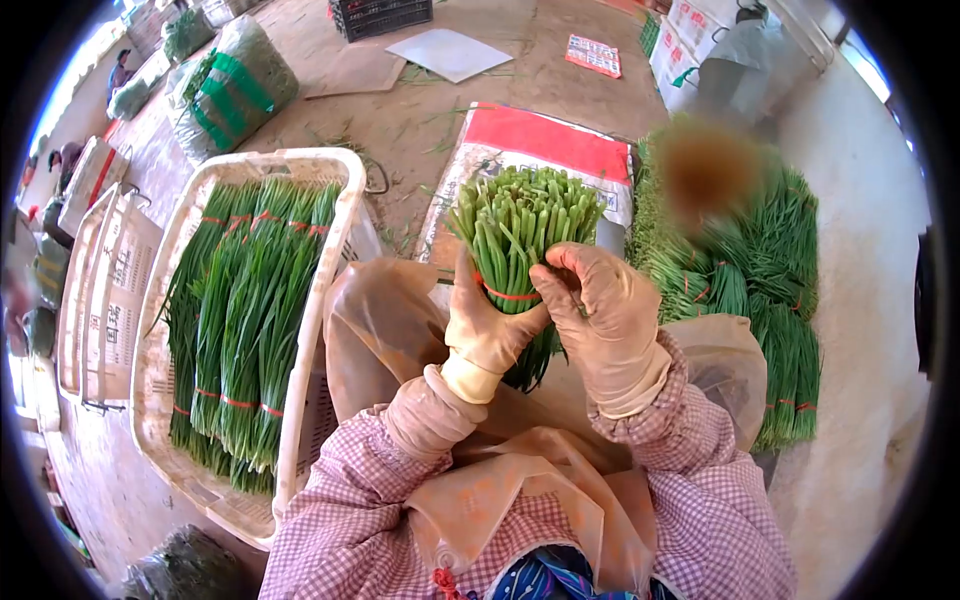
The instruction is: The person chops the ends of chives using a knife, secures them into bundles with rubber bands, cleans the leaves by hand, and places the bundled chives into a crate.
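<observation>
In the head view, my gloved left hand [482, 338] is wrapped round a bunch of green chives [525, 225]. The cut stem ends point up and away from me, and the leaf tips hang below the hand. An orange-red band [508, 294] circles the stems just above my left thumb. My gloved right hand [615, 325] is at the bunch's right side with its fingers curled in. Thumb and forefinger meet close to the stems; whether a stem or the band is between them I cannot make out.
A white plastic crate [290, 400] of banded chive bunches [245, 310] stands left. More chives [765, 270] are piled right. Ahead lies a red-and-white sack [545, 130]. Further off are a wrapped bale [235, 90], a black crate [380, 15] and a white board [450, 53].
</observation>
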Demonstrator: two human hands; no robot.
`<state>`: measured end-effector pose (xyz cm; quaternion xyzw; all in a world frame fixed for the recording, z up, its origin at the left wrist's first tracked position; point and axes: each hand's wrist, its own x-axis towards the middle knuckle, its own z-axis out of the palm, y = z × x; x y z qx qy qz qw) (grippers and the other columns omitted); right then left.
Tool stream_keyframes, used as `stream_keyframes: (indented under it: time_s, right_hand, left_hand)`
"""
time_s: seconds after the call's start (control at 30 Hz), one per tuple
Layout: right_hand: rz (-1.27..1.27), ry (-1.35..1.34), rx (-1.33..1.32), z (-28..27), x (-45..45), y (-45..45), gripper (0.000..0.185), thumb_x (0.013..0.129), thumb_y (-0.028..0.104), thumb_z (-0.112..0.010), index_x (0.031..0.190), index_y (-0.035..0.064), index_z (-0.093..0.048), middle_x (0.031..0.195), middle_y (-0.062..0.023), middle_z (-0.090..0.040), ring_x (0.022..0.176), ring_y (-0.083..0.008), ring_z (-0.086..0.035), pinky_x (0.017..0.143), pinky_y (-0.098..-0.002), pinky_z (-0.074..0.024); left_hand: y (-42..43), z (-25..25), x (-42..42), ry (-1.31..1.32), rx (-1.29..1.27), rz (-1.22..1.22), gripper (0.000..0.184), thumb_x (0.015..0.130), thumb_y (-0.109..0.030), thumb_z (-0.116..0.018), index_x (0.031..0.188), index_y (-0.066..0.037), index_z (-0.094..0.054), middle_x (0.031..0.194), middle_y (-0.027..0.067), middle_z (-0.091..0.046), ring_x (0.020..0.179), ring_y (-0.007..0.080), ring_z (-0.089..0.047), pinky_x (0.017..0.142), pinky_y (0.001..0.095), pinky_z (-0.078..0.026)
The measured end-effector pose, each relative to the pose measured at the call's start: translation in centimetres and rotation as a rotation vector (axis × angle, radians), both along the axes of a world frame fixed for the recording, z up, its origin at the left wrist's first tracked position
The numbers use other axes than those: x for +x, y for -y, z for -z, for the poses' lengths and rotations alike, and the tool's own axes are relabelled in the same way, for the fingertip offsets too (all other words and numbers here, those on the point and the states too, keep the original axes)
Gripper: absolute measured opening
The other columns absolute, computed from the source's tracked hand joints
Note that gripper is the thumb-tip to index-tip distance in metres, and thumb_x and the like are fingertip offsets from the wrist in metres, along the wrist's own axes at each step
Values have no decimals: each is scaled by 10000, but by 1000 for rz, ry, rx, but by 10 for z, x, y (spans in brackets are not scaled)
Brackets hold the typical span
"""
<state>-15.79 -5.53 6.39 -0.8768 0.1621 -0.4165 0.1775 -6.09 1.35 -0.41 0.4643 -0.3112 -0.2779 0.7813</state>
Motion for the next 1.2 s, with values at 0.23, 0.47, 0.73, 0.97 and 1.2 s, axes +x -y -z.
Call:
stream_keyframes:
  time_s: [0.23, 0.47, 0.73, 0.97, 1.2]
  right_hand:
    - [-1, -161, 309, -14, 4, -13, 191, 764, 132, -759, 883, 85, -617, 743, -83, -639, 697, -290, -607, 596, -386, -493]
    - [-49, -152, 335, -16, -1, -4, 101, 788, 55, -725, 815, 46, -628, 699, -84, -642, 592, -224, -624, 559, -301, -497]
    - [-38, 227, 888, -6, 4, -9, 81, 830, 29, -718, 830, 17, -638, 689, 3, -617, 620, -30, -555, 546, -206, -454]
    - [28, 128, 272, -6, 13, -9, 92, 828, 21, -715, 815, -1, -626, 679, 23, -606, 595, -25, -521, 533, -208, -444]
    - [10, 295, 873, -4, 16, -5, 84, 862, 42, -705, 824, -4, -646, 697, 14, -614, 633, -30, -528, 562, -204, -449]
  left_hand:
    - [-8, 2, -2, 43, 22, -63, 764, 732, -73, -819, 1323, -40, -337, 1207, 129, -608, 1060, 213, -624, 915, 337, -511]
    - [-11, -8, -11, -97, -38, 73, 779, 742, -62, -818, 1339, -33, -318, 1232, 128, -576, 1079, 190, -595, 942, 337, -497]
    - [-10, -3, -12, -74, 81, 87, 832, 680, -170, -888, 1301, 0, -362, 1204, 127, -603, 1079, 188, -599, 940, 334, -497]
    - [-8, 3, -13, -64, 37, 99, 844, 700, -157, -870, 1336, 5, -338, 1241, 124, -589, 1114, 200, -590, 951, 343, -486]
    - [-8, 5, -11, 40, 157, -10, 829, 692, -176, -871, 1322, -13, -358, 1225, 138, -594, 1081, 226, -613, 940, 355, -488]
